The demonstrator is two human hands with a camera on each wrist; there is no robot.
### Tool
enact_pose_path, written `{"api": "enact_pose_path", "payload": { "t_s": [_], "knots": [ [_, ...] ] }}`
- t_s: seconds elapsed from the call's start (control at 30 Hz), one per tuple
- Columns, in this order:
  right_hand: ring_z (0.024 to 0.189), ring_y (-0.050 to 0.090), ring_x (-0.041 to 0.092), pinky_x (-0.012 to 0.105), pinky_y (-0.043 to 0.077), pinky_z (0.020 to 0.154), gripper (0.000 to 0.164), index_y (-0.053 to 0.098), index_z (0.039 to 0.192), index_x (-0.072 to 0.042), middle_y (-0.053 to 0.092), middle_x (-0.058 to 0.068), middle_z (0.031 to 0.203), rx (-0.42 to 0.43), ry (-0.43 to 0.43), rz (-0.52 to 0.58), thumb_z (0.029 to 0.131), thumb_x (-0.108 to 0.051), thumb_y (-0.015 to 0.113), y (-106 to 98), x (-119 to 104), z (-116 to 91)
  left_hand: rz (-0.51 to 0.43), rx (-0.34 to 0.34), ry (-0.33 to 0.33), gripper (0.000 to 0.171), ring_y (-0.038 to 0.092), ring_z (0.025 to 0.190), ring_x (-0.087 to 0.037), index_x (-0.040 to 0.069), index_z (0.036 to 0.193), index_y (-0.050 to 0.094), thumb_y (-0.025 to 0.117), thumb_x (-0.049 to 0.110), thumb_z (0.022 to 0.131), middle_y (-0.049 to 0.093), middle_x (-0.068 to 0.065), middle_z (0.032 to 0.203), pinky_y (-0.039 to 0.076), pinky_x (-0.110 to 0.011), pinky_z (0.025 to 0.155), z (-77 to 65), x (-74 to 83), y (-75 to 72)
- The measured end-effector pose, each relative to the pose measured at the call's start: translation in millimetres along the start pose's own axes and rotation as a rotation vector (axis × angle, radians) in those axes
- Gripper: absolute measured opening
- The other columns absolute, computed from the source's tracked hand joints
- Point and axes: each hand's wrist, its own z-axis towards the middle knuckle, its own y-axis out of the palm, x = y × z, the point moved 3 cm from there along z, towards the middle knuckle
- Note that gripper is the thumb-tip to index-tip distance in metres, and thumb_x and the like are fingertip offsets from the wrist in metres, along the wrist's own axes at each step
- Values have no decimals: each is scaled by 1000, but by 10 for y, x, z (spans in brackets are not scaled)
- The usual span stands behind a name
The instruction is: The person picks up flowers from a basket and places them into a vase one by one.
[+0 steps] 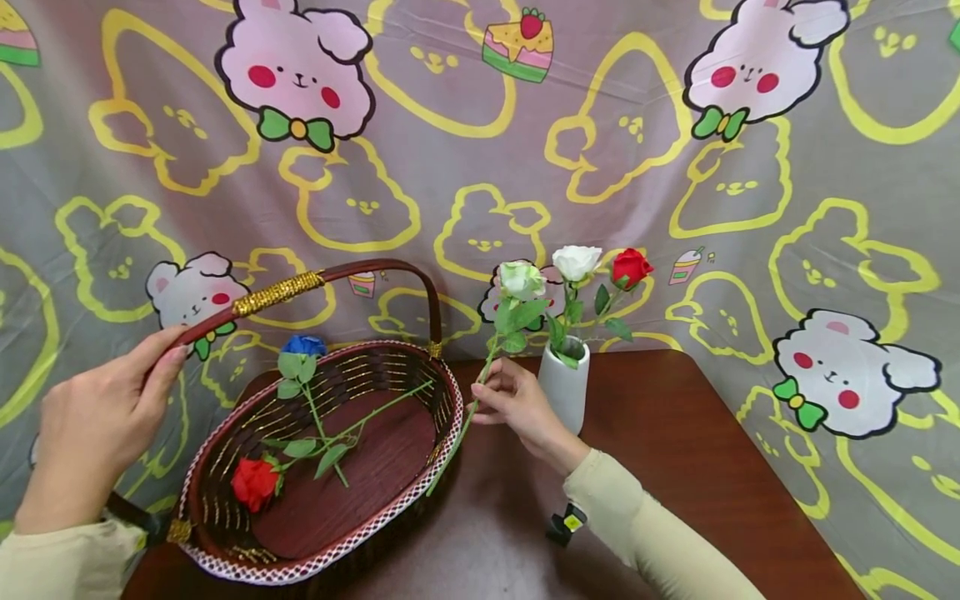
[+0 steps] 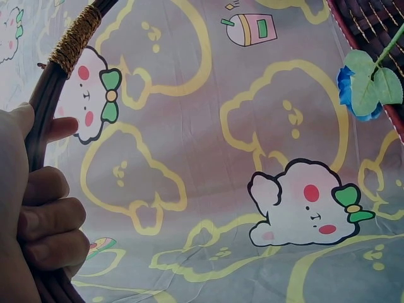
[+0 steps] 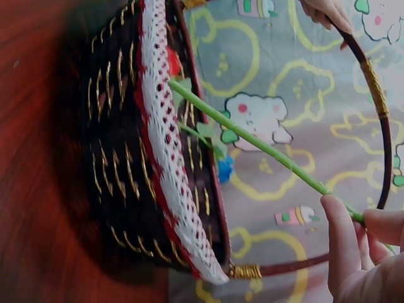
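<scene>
My left hand (image 1: 101, 417) grips the arched handle (image 1: 360, 268) of a dark woven basket (image 1: 322, 571); in the left wrist view its fingers curl round the handle below the gold wrapping. With thumb and fingertips my right hand (image 1: 521, 404) pinches the green stem of a pale green-white rose (image 1: 521, 281), bloom up, its lower stem overlapping the basket's right rim in the head view. Inside the basket lie a red rose (image 1: 255, 483) and a blue rose (image 1: 303, 345), their stems crossed. The right wrist view shows the pinched stem (image 3: 271, 150) reaching toward the lace-trimmed rim.
Just beyond my right hand a white vase (image 1: 564, 392) stands on the brown table (image 1: 675, 450), holding a white rose (image 1: 576, 262) and a red rose (image 1: 631, 267). A cartoon-printed curtain (image 1: 465, 150) hangs behind the table and along its sides.
</scene>
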Motion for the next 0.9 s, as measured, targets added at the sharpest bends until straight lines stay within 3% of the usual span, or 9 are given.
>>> {"api": "enact_pose_path", "payload": {
  "t_s": [0.3, 0.47, 0.7, 0.9],
  "knots": [
    [82, 76, 17, 41, 62, 77, 13, 51, 110, -2, 68, 1, 87, 72, -53, 4, 102, 0, 62, -314, -153, -39, 9, -28, -18, 36, 40, 45, -24, 7, 133, 63, 55, 32, 108, 59, -15, 61, 24, -36, 47, -11, 10, 9],
    [83, 77, 17, 39, 62, 77, 12, 53, 109, -3, 69, 1, 90, 107, -79, -10, 102, -1, 62, -444, -214, -59, 8, -21, -14, 36, 42, 45, -25, 7, 133, 63, 55, 31, 108, 62, -18, 65, 25, -36, 47, -9, 11, 0],
    [90, 77, 24, 46, 61, 81, 17, 55, 112, 0, 71, -1, 92, 155, -86, -63, 101, -6, 66, -543, -252, -117, 10, -31, -12, 37, 42, 46, -25, 7, 133, 63, 54, 33, 108, 60, -15, 62, 25, -35, 47, -1, -1, 11],
    [85, 76, 15, 44, 62, 79, 20, 52, 112, 3, 71, -2, 94, 162, -160, -92, 101, -4, 66, -592, -316, -152, 8, -36, -19, 39, 43, 46, -25, 7, 134, 63, 53, 34, 109, 62, -18, 65, 25, -36, 47, 0, -13, 16]
  ]
}}
